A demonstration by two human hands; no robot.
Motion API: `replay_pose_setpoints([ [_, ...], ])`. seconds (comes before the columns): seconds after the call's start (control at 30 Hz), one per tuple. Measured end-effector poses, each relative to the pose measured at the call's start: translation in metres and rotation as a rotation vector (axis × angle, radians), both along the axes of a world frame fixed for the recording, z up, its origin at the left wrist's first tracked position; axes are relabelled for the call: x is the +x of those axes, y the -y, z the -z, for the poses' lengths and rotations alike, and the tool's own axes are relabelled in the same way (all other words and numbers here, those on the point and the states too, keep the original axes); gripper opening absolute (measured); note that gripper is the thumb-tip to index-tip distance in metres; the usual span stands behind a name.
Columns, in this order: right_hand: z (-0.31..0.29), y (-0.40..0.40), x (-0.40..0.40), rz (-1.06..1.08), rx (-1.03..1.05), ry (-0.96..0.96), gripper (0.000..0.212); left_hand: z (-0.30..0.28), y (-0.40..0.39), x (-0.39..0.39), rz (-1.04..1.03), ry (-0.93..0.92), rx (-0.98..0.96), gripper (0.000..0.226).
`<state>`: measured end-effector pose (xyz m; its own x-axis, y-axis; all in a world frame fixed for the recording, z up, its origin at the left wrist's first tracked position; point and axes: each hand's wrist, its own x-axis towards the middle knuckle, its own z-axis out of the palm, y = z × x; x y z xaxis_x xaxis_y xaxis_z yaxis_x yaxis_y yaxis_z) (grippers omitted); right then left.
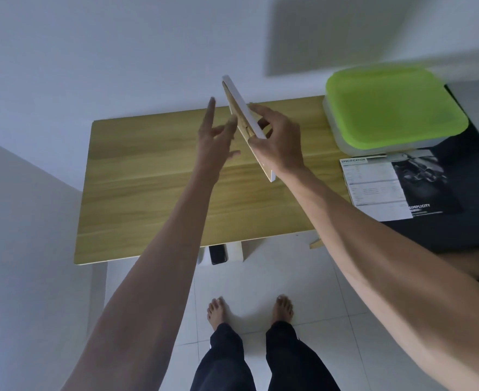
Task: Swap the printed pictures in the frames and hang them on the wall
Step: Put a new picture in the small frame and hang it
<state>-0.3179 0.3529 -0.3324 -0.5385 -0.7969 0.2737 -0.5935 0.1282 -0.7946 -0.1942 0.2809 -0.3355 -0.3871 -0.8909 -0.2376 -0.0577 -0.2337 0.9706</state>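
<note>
A white picture frame (239, 104) with a brown back is held edge-on and tilted above the wooden table (153, 176), its top end reaching up in front of the white wall (119, 52). My right hand (277, 139) grips the frame at its middle, thumb on the near edge and fingers over the white side. My left hand (214, 136) is just left of the frame with fingers spread and straight; its fingertips touch or nearly touch the brown back. The picture itself is hidden.
A container with a lime-green lid (393, 108) stands at the right on a black box (458, 198) that bears a white specification sheet (373, 184). My bare feet (249, 309) stand on white floor tiles below the table's front edge.
</note>
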Motion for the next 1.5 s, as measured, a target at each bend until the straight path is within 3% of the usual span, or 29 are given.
replay_pose_setpoints([
  [0.17, -0.001, 0.003, 0.006, -0.029, -0.026, -0.098, 0.096, -0.027, 0.009, -0.015, 0.065, -0.025, -0.024, 0.046],
  [0.33, 0.0, 0.005, 0.012, -0.096, -0.033, -0.076, 0.103, -0.022, 0.016, -0.008, 0.028, -0.022, -0.021, 0.054],
  [0.43, -0.003, 0.006, 0.016, -0.144, 0.003, -0.048, 0.094, -0.02, 0.021, -0.002, -0.04, -0.036, 0.004, 0.062],
  [0.5, -0.004, 0.007, 0.014, -0.12, -0.042, -0.047, 0.069, -0.017, 0.024, 0.004, -0.099, -0.001, -0.018, 0.066],
  [0.57, -0.004, 0.01, 0.006, 0.003, -0.066, -0.067, 0.047, -0.014, 0.028, 0.01, -0.129, 0.001, -0.042, 0.066],
  [0.67, -0.006, 0.013, -0.017, 0.162, 0.028, 0.042, 0.032, -0.015, 0.031, 0.018, -0.124, -0.059, -0.064, 0.064],
  [0.83, -0.002, 0.017, -0.038, 0.108, 0.035, 0.397, 0.03, -0.012, 0.032, 0.027, -0.111, -0.101, -0.065, 0.067],
  [1.03, -0.008, 0.021, -0.037, 0.085, 0.001, 0.485, 0.043, -0.02, 0.035, 0.029, -0.144, -0.129, -0.087, 0.069],
  [1.23, -0.055, 0.033, -0.04, 0.08, -0.091, 0.529, 0.055, -0.068, 0.051, 0.015, -0.083, -0.195, -0.244, 0.074],
  [1.5, -0.173, 0.041, -0.079, 0.169, -0.326, 0.468, 0.058, -0.179, 0.076, -0.043, 0.014, -0.216, -0.462, 0.081],
])
